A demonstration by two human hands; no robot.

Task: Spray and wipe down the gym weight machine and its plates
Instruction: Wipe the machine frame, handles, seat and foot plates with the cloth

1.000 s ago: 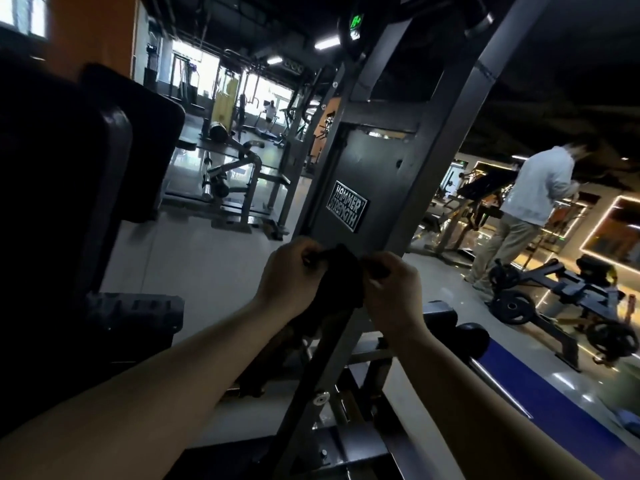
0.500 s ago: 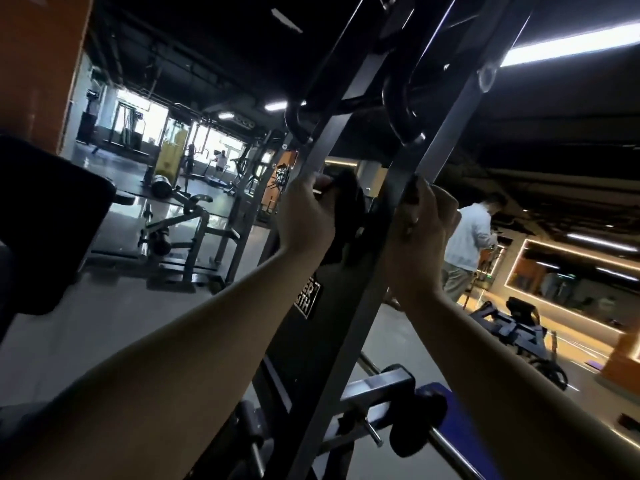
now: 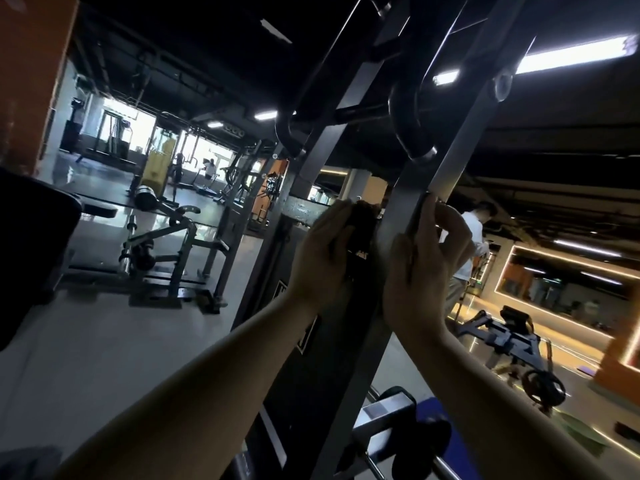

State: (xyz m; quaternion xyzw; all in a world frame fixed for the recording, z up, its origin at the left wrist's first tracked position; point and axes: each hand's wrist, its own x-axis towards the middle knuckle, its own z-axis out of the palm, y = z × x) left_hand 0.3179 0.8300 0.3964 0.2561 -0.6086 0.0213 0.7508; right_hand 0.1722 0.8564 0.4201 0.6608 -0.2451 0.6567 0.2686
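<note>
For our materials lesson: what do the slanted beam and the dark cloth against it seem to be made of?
The beam: likely painted steel, satin grey; its flat faces catch a soft sheen. The cloth: probably soft fabric, matt black; it bunches in the left hand and reflects nothing.

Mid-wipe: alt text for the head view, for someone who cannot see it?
Both hands are on a slanted grey frame bar of the weight machine: the left hand holds a dark cloth against it, the right hand grips its other edge. Behind, a person in a white top stands among other gym machines.
</note>
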